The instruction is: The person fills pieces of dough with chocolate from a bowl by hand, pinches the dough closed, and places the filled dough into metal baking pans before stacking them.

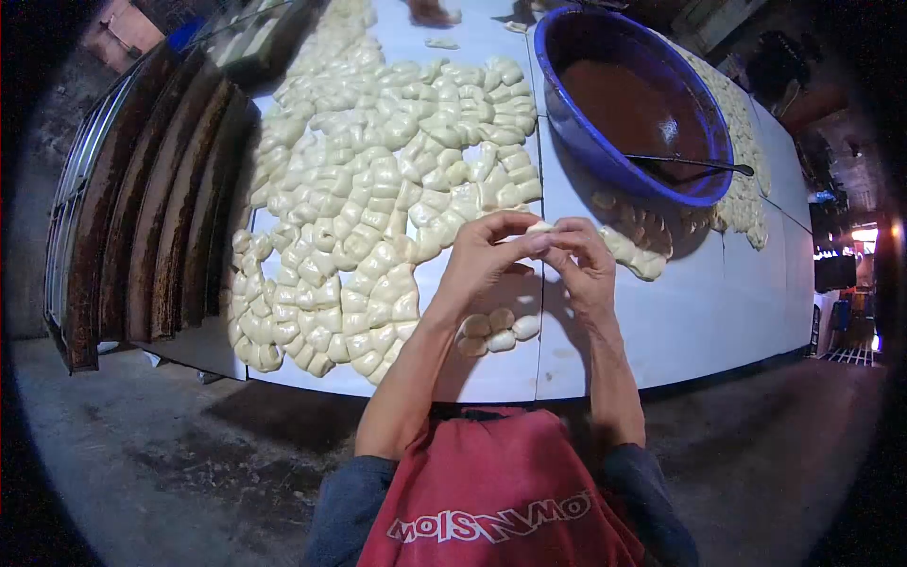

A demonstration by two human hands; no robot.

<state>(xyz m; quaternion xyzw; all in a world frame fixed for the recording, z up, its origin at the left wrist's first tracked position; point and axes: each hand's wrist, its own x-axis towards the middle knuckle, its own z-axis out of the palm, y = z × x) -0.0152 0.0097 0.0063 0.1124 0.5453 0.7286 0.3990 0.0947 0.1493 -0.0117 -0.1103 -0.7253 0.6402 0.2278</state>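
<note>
Right now I am pinching a small dough piece (540, 228) between the fingertips of both hands, holding it up over the white table (718, 293) just in front of my chest. My left hand (487, 260) is curling in from the left, its thumb and first fingers closing tight on the near side of the lump, and my right hand (586, 269) is meeting it from the other side, fingers bent and gripping the same lump, so the two sets of fingertips are almost touching. Neither hand is holding anything else. Below my wrists three rounded pieces (496, 331) are lying together on the table, near its front edge. A wide spread of cut dough squares (378, 189) is covering the table to my left and ahead, packed edge to edge. To my right and farther back a blue basin (567, 57) is sitting on the table, holding a brown paste (633, 104), with a dark spoon (690, 163) resting across its near rim. More dough is showing beside and behind the basin. Rusty curved trays (142, 217) are leaning in a stack off the table's left side. I am wearing a red apron (501, 491) over dark sleeves.
</note>
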